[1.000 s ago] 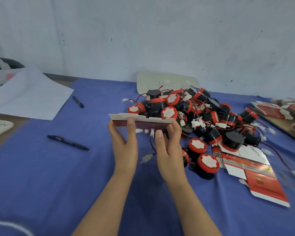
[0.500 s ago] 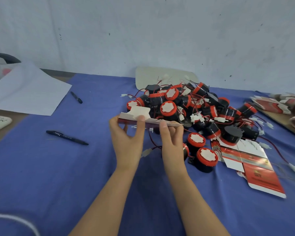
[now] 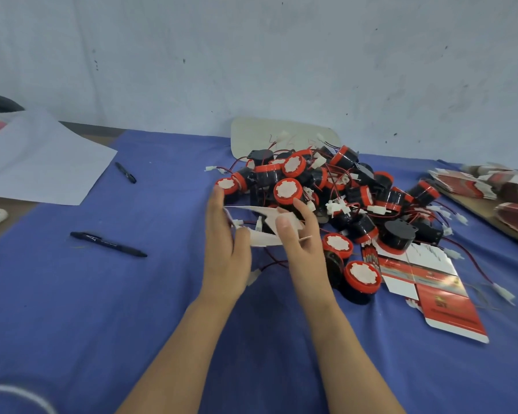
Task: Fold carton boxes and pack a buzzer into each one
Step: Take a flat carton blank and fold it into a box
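the carton [image 3: 263, 234] is pinched at its ends by left hand [image 3: 225, 252] and right hand [image 3: 301, 246], long axis crosswise; buzzers [image 3: 286, 191] are heaped just beyond.

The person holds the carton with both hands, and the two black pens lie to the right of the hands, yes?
Not quite. In the head view the near pen and far pen lie left of the hands. The left hand and right hand do both hold the carton.
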The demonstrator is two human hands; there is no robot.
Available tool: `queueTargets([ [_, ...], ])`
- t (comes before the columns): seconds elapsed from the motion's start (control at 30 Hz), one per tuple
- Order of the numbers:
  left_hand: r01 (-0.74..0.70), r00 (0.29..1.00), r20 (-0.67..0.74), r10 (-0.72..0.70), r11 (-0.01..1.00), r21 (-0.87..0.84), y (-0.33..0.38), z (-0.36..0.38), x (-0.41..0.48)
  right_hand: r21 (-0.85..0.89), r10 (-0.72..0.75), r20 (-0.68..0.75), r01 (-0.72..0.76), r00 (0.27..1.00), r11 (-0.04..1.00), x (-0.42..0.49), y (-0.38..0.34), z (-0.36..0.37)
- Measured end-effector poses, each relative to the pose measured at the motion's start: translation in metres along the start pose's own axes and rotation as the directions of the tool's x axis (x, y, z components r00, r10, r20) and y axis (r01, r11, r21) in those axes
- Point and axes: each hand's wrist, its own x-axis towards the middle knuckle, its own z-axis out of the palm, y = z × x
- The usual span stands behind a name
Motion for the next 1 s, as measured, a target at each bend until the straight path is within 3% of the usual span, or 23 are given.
queueTargets([
  [0.1,-0.020,0.990,0.140,0.021,1.000,-0.012,0.000,-0.002,-0.002,0.021,0.043,-0.065,-0.042,0.997,0.999,0.004,0.003,-0.003],
  [0.2,-0.153,0.967,0.214,0.136,0.986,0.065,0.004,-0.001,-0.006,0.122,0.149,-0.192,-0.127,0.970,0.984,0.005,0.003,-0.004],
  [0.27,-0.240,0.939,0.283,0.194,0.961,0.137,0.006,0.000,-0.009,0.201,0.180,-0.205,-0.138,0.962,0.970,0.006,0.002,-0.005],
  [0.37,-0.258,0.925,0.330,0.187,0.948,0.186,0.006,0.000,-0.011,0.194,0.176,-0.204,-0.137,0.963,0.971,0.006,0.000,-0.006],
  [0.5,-0.186,0.972,0.184,0.143,0.953,0.238,0.007,0.001,-0.009,0.163,0.169,-0.143,-0.145,0.975,0.976,0.006,0.003,-0.006],
  [0.7,-0.066,0.997,-0.040,0.069,0.996,0.059,0.009,-0.001,-0.003,0.224,0.180,0.137,-0.207,0.974,0.952,0.008,-0.001,-0.006],
  [0.77,-0.016,0.996,-0.084,0.016,1.000,-0.001,0.011,-0.002,-0.001,0.160,0.177,0.155,-0.201,0.972,0.966,0.006,-0.003,-0.008],
  [0.87,0.014,0.992,-0.126,-0.018,0.999,-0.029,0.007,-0.006,0.003,-0.084,0.049,0.087,-0.042,0.995,0.996,0.002,-0.001,-0.006],
  [1.0,-0.058,0.995,-0.078,0.068,0.991,0.120,0.005,-0.005,0.001,-0.338,-0.147,-0.110,0.102,0.983,0.936,-0.002,0.003,-0.001],
])
